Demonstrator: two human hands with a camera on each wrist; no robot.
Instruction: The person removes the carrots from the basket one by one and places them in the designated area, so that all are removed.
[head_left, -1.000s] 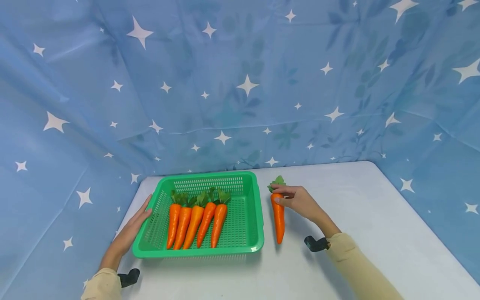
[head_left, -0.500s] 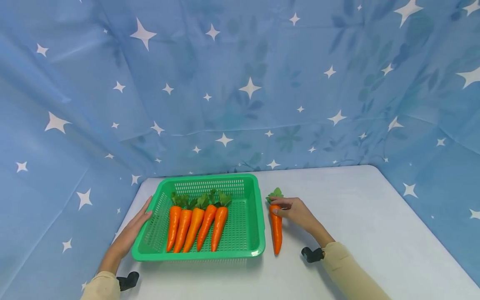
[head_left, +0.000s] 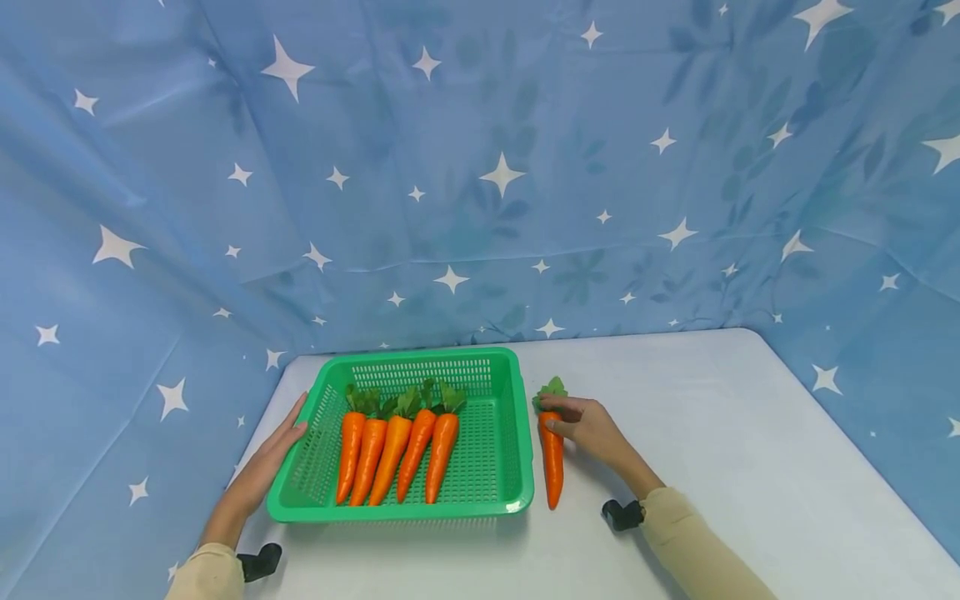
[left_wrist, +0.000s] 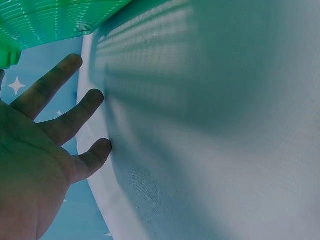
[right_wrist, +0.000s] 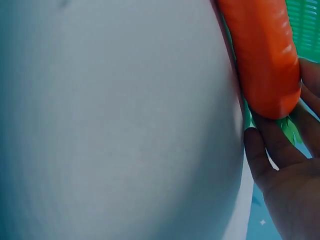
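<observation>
A green plastic basket [head_left: 401, 512] with perforated walls stands left of centre on the white table. Several orange carrots [head_left: 392, 457] with leafy green tops lie side by side in it, tops toward the back. Along its left wall lies my left hand [head_left: 262, 467], fingers extended and touching the rim; in the left wrist view three fingers [left_wrist: 70, 117] spread below the basket's side. Right of the basket, a single carrot [head_left: 552, 467] points its tip toward me. My right hand [head_left: 588, 427] pinches it near the leafy end, thumb on one side and fingers on the other.
The white table [head_left: 675, 400] extends to the right of the carrot and in front of the basket. A blue curtain [head_left: 480, 208] with white stars encloses the back and both sides. Black wrist cameras [head_left: 622, 515] jut out at both wrists.
My right hand has brought the single carrot a little nearer to me, mostly in the first half second, and still holds it. The left hand stays at the basket.
</observation>
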